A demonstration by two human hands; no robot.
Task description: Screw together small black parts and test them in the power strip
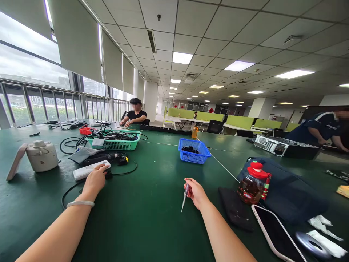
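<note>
My left hand [95, 180], a bracelet on its wrist, is closed over the right end of a white oblong device [84, 171] lying on the green table [152, 218]. A black plug [108, 175] with a cable lies against its fingers. In my right hand [196, 193] is a slim screwdriver [185, 196], gripped between thumb and fingers with its tip slanting down over the table. Beyond that hand stands a blue basket [195, 158] holding small black parts. A green basket [117, 145] full of black cables is farther off, past my left hand.
At left is a white round pot [42, 156]. To the right are a jar with a red lid [252, 182], a black pouch [234, 207], a phone [276, 233] and a dark bag [289, 193]. A computer case [283, 145] and two people are farther back.
</note>
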